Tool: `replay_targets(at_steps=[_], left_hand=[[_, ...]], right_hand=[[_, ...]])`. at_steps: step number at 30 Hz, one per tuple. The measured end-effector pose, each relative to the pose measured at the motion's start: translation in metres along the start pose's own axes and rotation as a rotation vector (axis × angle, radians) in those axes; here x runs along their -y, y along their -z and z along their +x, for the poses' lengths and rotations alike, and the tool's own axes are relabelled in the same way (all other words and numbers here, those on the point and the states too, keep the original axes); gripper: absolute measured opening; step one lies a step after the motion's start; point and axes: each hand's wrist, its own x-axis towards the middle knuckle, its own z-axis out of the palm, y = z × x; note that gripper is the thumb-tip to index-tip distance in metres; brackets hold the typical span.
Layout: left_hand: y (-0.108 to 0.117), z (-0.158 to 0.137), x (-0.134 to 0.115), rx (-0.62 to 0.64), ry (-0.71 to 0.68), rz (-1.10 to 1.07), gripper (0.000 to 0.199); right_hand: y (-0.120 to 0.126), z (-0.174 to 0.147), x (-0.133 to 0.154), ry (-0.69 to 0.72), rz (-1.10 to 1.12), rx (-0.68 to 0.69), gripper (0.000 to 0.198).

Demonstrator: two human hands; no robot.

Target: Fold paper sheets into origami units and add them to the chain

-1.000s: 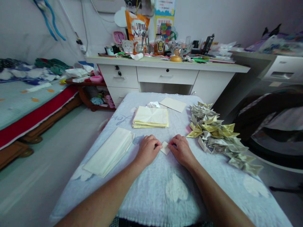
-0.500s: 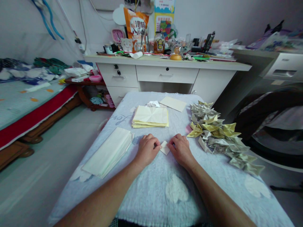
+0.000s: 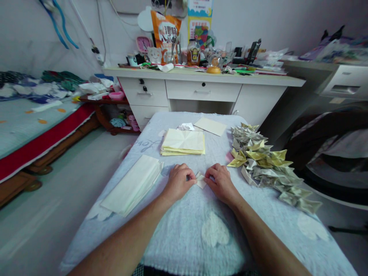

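Note:
A small folded piece of pale paper point(image 3: 201, 180) lies on the light blue cloth point(image 3: 201, 234) in front of me. My left hand point(image 3: 178, 181) pinches its left edge and my right hand point(image 3: 220, 182) pinches its right edge; both sets of fingers are curled onto it. Most of the paper is covered by my fingertips. A long pile of several folded paper pieces point(image 3: 264, 165), green-gold and grey, runs along the right side of the cloth, close to my right hand.
A stack of yellow sheets point(image 3: 183, 142) and a single cream sheet point(image 3: 209, 126) lie farther back. A stack of white sheets point(image 3: 133, 183) sits at left. A cluttered white desk point(image 3: 201, 88) stands behind, a bed point(image 3: 28, 122) at left.
Both hands have stayed on the small paper. The fingers have drawn slightly closer together, so the paper looks narrower and more pinched than before.

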Motion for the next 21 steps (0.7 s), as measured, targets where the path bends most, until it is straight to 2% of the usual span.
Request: replay_targets(at_steps=[21], left_hand=[[0.0011,0.0016,0.0025,0.034,-0.013,0.016,0.007]], right_hand=[[0.0042,0.0,-0.0025,0.0,0.077,0.026,0.001]])
